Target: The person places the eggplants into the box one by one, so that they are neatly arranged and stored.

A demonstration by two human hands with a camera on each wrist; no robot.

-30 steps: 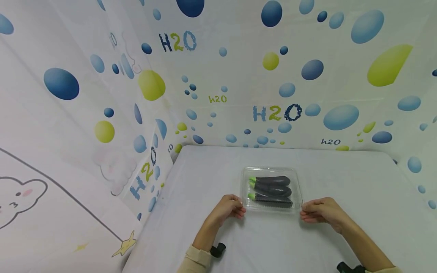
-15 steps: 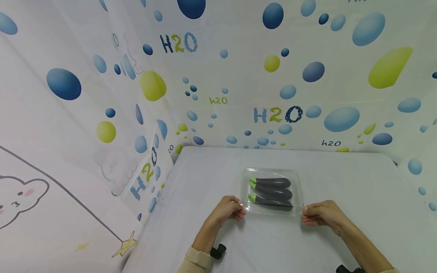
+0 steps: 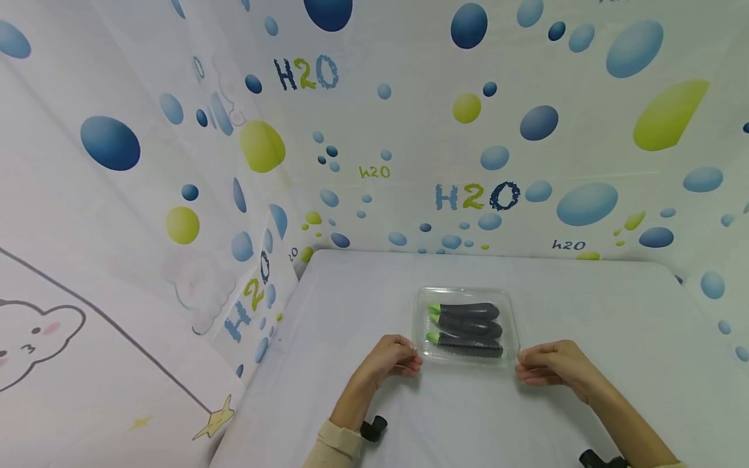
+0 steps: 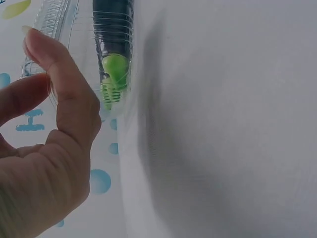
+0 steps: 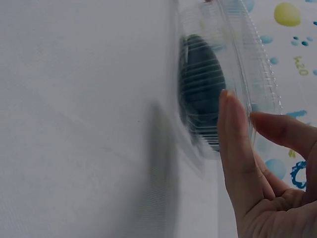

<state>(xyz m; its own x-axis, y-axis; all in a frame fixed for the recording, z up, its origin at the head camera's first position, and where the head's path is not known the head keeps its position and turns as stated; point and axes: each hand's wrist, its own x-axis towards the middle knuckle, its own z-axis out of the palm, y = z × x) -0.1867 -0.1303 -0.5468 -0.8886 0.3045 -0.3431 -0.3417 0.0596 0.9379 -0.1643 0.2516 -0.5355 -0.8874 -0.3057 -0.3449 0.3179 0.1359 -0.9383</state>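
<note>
A clear plastic clamshell box (image 3: 468, 359) with ridged walls sits in the middle of the table, closed over several dark eggplants (image 3: 468, 325) with green stem ends pointing left. At its near left corner my left hand (image 3: 389, 357) pinches the rim between thumb and fingers. My right hand (image 3: 556, 365) pinches the rim at the near right corner. In the left wrist view, a green stem (image 4: 115, 67) shows through the ridged wall beside the fingers. The right wrist view shows the rounded dark end of an eggplant (image 5: 200, 82) behind the plastic.
White cloth covers the table (image 3: 363, 286). A curtain (image 3: 409, 130) printed with blue and green dots and H2O lettering hangs behind it and along the left. Dark wrist cameras (image 3: 374, 429) sit on both wrists.
The box and both hands stay in nearly the same place, apart from a slight shift of the whole view. The grip at both corners is unchanged.
</note>
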